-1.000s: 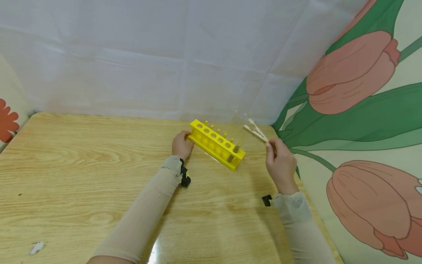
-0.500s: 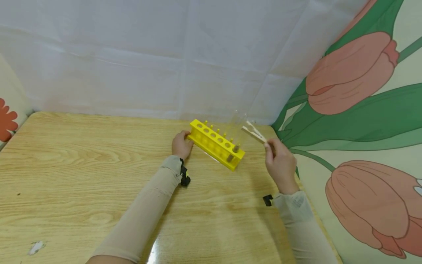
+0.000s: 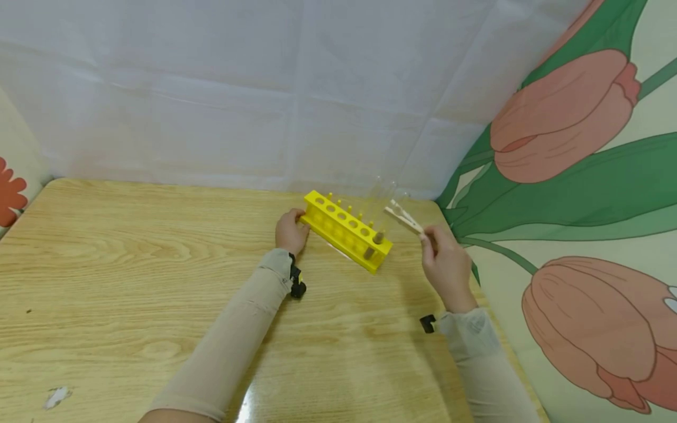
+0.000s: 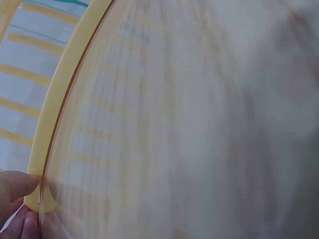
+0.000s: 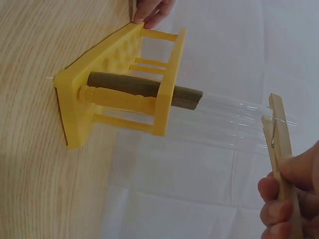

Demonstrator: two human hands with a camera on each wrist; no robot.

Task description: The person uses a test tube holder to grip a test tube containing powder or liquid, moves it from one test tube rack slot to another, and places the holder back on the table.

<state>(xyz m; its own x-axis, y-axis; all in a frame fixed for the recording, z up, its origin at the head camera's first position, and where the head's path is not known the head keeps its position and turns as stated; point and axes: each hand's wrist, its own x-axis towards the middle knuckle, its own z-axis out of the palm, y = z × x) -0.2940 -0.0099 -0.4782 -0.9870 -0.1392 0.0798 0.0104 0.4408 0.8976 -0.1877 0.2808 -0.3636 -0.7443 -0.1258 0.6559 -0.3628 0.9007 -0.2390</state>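
A yellow test tube rack (image 3: 346, 232) stands slantwise near the table's back. My left hand (image 3: 290, 234) grips the left end of its base, thumb above and fingers below in the left wrist view (image 4: 17, 199). At the rack's right end, a dark brown stick-like piece (image 5: 144, 89) passes through a hole. Clear test tubes (image 5: 234, 112) rise at that same end; how they are seated is hard to tell. My right hand (image 3: 446, 264) pinches a wooden test tube clamp (image 5: 281, 134) by its handle. The clamp's tips are close to the tubes' upper ends; contact cannot be made out.
The wood-grain table (image 3: 158, 252) carries a worn white patch (image 3: 57, 398) at the front left. A white sheet (image 3: 185, 117) hangs behind the rack. To the right, a tulip-patterned covering (image 3: 576, 235) stands close beside my right arm.
My right hand has shifted slightly left, bringing the clamp lower and nearer the rack. The clamp's two tips look closer together in the head view. The left hand and rack stay put.
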